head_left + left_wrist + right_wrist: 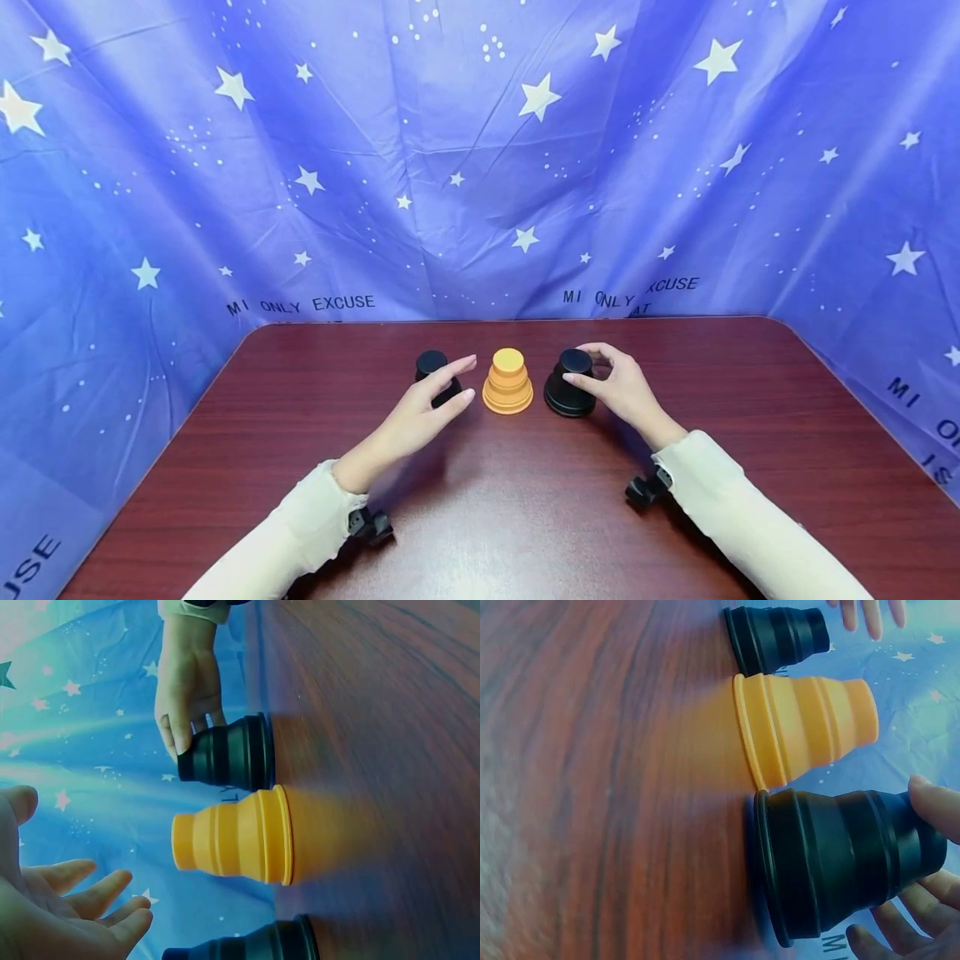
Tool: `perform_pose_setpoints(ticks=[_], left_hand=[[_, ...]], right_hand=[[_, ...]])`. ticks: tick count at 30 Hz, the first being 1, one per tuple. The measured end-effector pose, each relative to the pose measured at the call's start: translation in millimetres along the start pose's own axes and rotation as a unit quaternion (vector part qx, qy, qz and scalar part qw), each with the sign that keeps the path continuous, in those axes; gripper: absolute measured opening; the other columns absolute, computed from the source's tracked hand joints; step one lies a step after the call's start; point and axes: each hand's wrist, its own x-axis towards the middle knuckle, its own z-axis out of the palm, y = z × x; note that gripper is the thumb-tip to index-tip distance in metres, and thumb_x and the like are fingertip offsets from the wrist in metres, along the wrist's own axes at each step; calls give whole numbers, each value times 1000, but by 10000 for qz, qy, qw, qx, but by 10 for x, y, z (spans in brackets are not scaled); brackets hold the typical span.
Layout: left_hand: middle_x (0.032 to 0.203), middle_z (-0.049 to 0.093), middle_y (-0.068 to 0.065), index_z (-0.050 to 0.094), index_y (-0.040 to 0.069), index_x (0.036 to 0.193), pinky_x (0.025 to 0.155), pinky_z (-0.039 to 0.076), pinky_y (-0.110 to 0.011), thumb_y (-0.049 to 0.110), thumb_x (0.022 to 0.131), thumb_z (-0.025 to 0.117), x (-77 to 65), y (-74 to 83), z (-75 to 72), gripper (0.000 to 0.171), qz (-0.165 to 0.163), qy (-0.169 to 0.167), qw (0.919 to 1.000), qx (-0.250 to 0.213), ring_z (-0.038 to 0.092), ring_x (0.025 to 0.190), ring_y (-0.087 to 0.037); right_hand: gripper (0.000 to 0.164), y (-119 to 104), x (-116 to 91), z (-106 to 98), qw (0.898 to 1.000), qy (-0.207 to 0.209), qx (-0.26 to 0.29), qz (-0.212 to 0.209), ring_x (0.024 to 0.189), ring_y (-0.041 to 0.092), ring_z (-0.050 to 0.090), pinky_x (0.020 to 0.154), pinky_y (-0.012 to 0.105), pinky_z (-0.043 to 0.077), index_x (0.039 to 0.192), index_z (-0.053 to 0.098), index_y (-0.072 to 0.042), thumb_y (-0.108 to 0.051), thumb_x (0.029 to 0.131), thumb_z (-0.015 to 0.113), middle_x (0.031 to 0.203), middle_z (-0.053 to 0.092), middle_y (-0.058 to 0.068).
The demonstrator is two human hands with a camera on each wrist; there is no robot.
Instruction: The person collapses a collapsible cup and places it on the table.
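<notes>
one yellow cup (507,385) stands upturned on the counter (480,492) between a left black cup (431,362) and a right black cup (567,393), both upturned too. the right hand (628,388) pinches the right black cup near its narrow end; the left hand (415,417), fingers loose and gripping nothing, hovers near the left black cup. a careless sideways sweep could topple that one, and dragging the right could bump the yellow. anything underneath is hidden.

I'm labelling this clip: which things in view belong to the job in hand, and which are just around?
In the job, it seems:
right black cup, held by the right hand
left black cup, near the left hand
yellow cup, between them

Just around:
red-brown table
blue star-printed cloth
black wrist devices
</notes>
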Motion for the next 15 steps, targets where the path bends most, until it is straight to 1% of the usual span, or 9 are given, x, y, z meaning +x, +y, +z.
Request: perform_pose_setpoints(ticks=[4, 7, 9, 12, 15], left_hand=[[139, 49, -13, 43, 5, 140, 109, 30, -47, 13, 96, 55, 26, -12, 46, 46, -97, -26, 9994, -316, 40, 132, -24], [139, 47, -19, 41, 1, 140, 107, 31, -51, 10, 96, 53, 57, -38, 88, 46, -157, -78, 9983, -556, 40, 131, -30], [139, 45, -22, 40, -1, 140, 105, 33, -51, 9, 97, 52, 79, -54, 116, 47, -215, -133, 9970, -734, 41, 130, -34], [140, 45, -21, 38, -1, 141, 102, 38, -48, 11, 97, 51, 103, -76, 166, 47, -319, -199, 9964, -755, 43, 128, -35], [139, 47, -18, 39, 1, 141, 100, 41, -46, 15, 98, 52, 121, -93, 208, 48, -364, -229, 9967, -691, 45, 126, -33]], right_hand=[[44, -53, -28, -18, 9998, 74, 33, -160, 97, 26, 62, 86, 42, 51, 116, 60, -3, -23, 80, 76, 106, 65, 15], [43, -111, -53, -28, 9994, 134, 21, -319, 93, 19, 62, 83, 34, 52, 115, 61, -5, -21, 79, 77, 103, 66, 12], [43, -161, -76, -32, 9990, 153, 128, -412, 91, 14, 62, 82, 28, 52, 115, 61, -5, -19, 79, 78, 102, 67, 10], [44, -226, -127, -32, 9976, 163, 368, -565, 91, 9, 63, 81, 20, 51, 116, 61, -5, -16, 77, 79, 101, 67, 10], [46, -288, -183, -27, 9952, 147, 664, -703, 91, 5, 63, 81, 17, 50, 117, 60, -4, -13, 76, 79, 101, 66, 12]])
